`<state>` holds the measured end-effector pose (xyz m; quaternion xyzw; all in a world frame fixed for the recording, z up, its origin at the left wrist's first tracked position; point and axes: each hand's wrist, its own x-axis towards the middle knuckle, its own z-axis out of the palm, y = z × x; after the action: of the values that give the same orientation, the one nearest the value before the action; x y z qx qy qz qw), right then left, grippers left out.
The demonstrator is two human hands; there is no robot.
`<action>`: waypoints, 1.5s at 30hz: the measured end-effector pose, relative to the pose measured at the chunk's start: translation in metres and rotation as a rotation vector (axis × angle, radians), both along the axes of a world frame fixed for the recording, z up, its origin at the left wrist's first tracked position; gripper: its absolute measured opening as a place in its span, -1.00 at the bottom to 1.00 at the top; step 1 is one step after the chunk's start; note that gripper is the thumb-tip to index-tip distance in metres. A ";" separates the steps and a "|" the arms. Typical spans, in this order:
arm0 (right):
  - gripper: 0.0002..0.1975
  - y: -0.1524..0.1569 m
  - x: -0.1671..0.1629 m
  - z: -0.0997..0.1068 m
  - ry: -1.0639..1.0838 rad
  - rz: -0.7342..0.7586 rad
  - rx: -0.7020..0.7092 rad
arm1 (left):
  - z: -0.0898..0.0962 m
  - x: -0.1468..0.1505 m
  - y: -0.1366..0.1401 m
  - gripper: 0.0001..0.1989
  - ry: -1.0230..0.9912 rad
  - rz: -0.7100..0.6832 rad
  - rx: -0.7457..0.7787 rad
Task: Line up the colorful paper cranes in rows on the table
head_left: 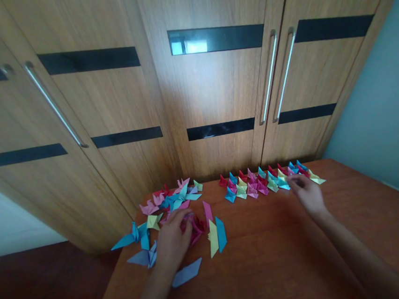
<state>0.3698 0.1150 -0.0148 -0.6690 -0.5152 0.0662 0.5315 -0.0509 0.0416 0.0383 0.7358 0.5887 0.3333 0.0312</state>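
Note:
My left hand [175,234] curls its fingers over magenta folded paper [197,229], part of which is hidden beneath the hand. Around it lie origami cranes, among them a blue crane [135,233], a lilac crane [146,257] and pink cranes [153,204]. Flat folded strips sit just right of this hand: a yellow strip [213,239], a blue strip [221,234] and a magenta strip [208,210]. At the right end of several rows of small paper boats [252,190], my right hand [307,194] has its fingertips pinched together on a small paper boat, mostly covered by the fingers.
Everything rests on a reddish-brown wooden table [266,256]. A lilac strip [187,273] lies nearest me, by my left forearm. Behind the table's far edge stands a wooden wardrobe [211,92] with metal handles. A pale wall [376,118] is on the right.

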 end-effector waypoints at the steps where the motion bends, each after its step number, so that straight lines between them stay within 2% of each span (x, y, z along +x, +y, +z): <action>1: -0.67 -0.003 -0.022 0.002 0.015 0.153 -0.037 | 0.001 -0.004 0.001 -0.77 0.030 0.017 0.002; 3: -0.70 -0.010 -0.064 0.002 0.001 0.379 -0.116 | 0.002 -0.011 0.002 -0.75 0.081 0.051 0.003; 6: -0.75 -0.024 -0.116 -0.003 -0.073 0.571 -0.251 | 0.004 -0.016 0.002 -0.75 0.138 0.075 -0.006; 8: -0.77 -0.032 -0.139 -0.009 -0.136 0.608 -0.316 | 0.005 -0.014 0.001 -0.77 0.167 0.055 -0.017; 10: -0.79 -0.038 -0.150 -0.015 -0.203 0.582 -0.341 | 0.005 -0.007 -0.002 -0.80 0.185 0.021 -0.028; 15: -0.79 -0.046 -0.153 -0.019 -0.257 0.564 -0.300 | 0.004 0.022 -0.011 -0.84 0.232 -0.081 -0.051; 20: -0.78 -0.050 -0.153 -0.015 -0.283 0.580 -0.290 | -0.003 0.038 -0.015 -0.79 0.426 -0.136 -0.088; 26: -0.78 -0.053 -0.153 -0.012 -0.274 0.603 -0.292 | -0.013 0.037 -0.013 -0.74 0.521 -0.107 -0.107; 31: -0.78 -0.053 -0.151 -0.012 -0.267 0.621 -0.267 | -0.011 0.037 -0.014 -0.71 0.529 -0.103 -0.078; 37: -0.78 -0.052 -0.151 -0.013 -0.263 0.621 -0.265 | -0.010 0.040 -0.017 -0.72 0.517 0.002 -0.079; 45: -0.79 -0.052 -0.152 -0.013 -0.269 0.617 -0.262 | -0.008 0.037 -0.015 -0.74 0.500 -0.042 -0.076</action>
<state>0.2183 0.0634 -0.0282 -0.5475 -0.7452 0.2005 0.3237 -0.0141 0.0268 0.0307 0.8058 0.5747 0.1180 -0.0805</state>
